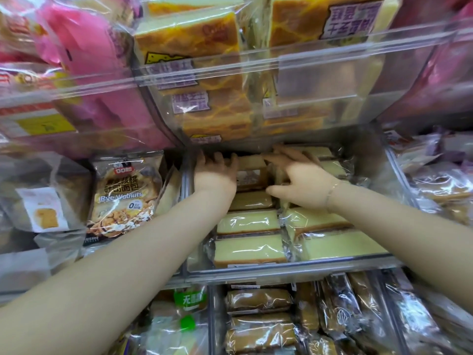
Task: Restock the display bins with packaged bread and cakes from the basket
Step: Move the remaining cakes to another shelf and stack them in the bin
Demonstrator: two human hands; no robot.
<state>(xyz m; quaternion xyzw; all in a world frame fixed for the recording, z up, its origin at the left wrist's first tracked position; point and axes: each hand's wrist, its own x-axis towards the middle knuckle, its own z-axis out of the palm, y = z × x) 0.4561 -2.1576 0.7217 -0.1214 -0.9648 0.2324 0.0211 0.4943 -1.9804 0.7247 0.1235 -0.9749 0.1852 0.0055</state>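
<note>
Both hands reach deep into the middle clear display bin [294,267], under the bin above. The left hand [215,172] lies on the left side of a wrapped cake slice [252,172] at the back of the bin, fingers curled over its far edge. The right hand [299,180] lies just right of that same slice, fingers stretched forward and flat over the packages, thumb spread out toward the near side. More wrapped pale cake slices [249,249] fill the bin in two rows in front of the hands. The fingertips of both hands fall in shadow beneath the upper bin [230,70], so the exact grip is hard to make out. A rye walnut bread bag [125,193] stands to the left.
</note>
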